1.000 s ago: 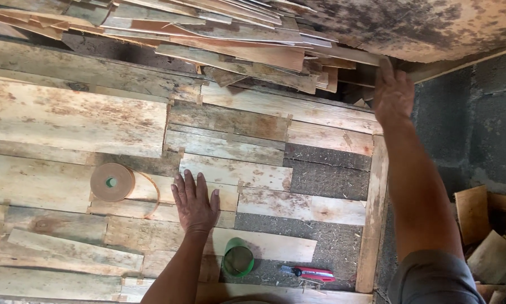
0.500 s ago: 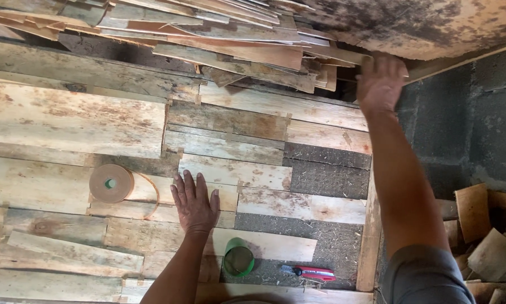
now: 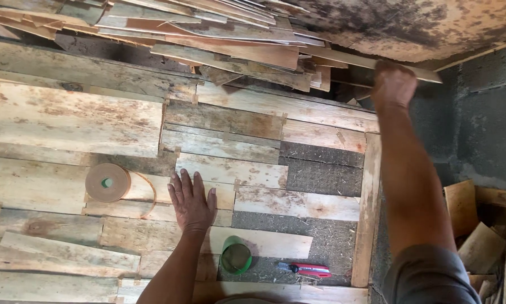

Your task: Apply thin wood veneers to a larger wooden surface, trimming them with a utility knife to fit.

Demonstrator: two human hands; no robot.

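Note:
My left hand (image 3: 192,201) lies flat, fingers spread, on the patchwork of wooden veneer pieces (image 3: 225,143) laid over a dark board. My right hand (image 3: 393,84) reaches to the far right edge and grips a long thin wood strip (image 3: 377,63) at the bottom of the veneer pile (image 3: 208,34). A roll of brown paper tape (image 3: 107,182) sits just left of my left hand, its loose end curling toward it. Near my left wrist stand a green cup (image 3: 236,256) and a red-handled cutter (image 3: 306,270).
A wooden rail (image 3: 368,214) borders the panel on the right. Bare dark patches (image 3: 320,169) show between the veneer pieces. Beyond the rail, scrap wood offcuts (image 3: 478,225) lie by a grey block wall (image 3: 478,112). A stained board (image 3: 411,22) leans at top right.
My right hand has shifted left along the far edge and closed on a thin strip, drawing it out of the pile. My left hand has stayed put.

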